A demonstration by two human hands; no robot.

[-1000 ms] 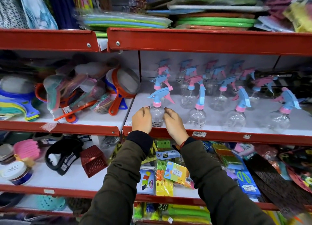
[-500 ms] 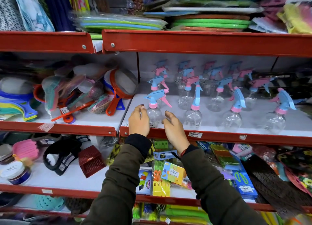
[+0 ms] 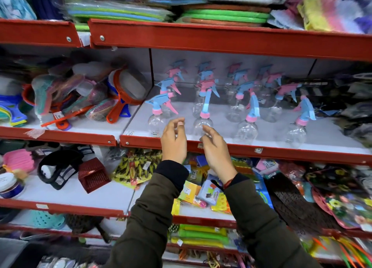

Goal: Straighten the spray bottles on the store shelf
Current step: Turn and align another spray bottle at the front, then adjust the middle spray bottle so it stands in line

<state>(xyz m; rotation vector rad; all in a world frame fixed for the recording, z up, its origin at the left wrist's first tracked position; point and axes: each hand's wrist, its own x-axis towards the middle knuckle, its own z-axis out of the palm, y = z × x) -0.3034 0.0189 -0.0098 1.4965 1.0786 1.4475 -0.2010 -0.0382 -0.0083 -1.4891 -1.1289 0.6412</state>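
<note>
Several clear spray bottles with blue and pink trigger heads stand in rows on the white shelf (image 3: pixel 326 135) with a red front edge. The front-left bottle (image 3: pixel 156 116) stands upright near the shelf's left corner, free of both hands. The second front bottle (image 3: pixel 202 118) stands to its right. My left hand (image 3: pixel 174 141) hovers in front of the gap between these two bottles, fingers loosely curled, holding nothing. My right hand (image 3: pixel 216 149) is raised just below and in front of the second bottle, fingers apart, empty. Two more front bottles (image 3: pixel 248 127) (image 3: pixel 298 131) stand further right.
Strainers and sieves (image 3: pixel 120 94) crowd the neighbouring shelf on the left. Folded mats (image 3: pixel 223 16) lie on the red shelf above. Packaged goods (image 3: pixel 136 167) and a red basket (image 3: pixel 92 175) fill the shelf below. Dark items (image 3: pixel 354 114) sit at the right end of the bottle shelf.
Both hands have let go of the front-left bottle and shifted right, now in front of the second bottle. The view has moved closer and is slightly blurred.
</note>
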